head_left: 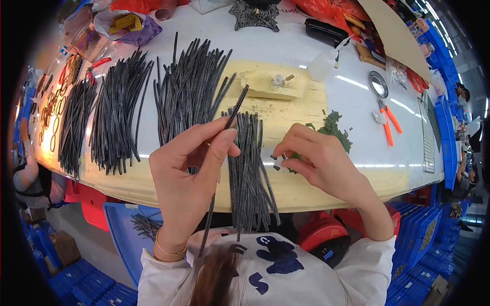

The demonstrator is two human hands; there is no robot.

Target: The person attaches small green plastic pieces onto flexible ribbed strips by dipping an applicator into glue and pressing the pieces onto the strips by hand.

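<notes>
Black braided cord (237, 109) is pinched between thumb and forefinger of the left hand (190, 171). At its three o'clock, the right hand (324, 160) curls loosely beside green pieces (334, 131); whether it grips one, I cannot tell. Dark strips (249, 178) lie between; orange-handled pliers (386, 120) at two o'clock.

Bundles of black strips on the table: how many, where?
4: leftmost bundle, second bundle beside it, third bundle beyond the left hand, fourth bundle between that and the right hand.

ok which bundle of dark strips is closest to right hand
The bundle between left hand and right hand, its ends past the near table edge; the others lie farther left.
</notes>
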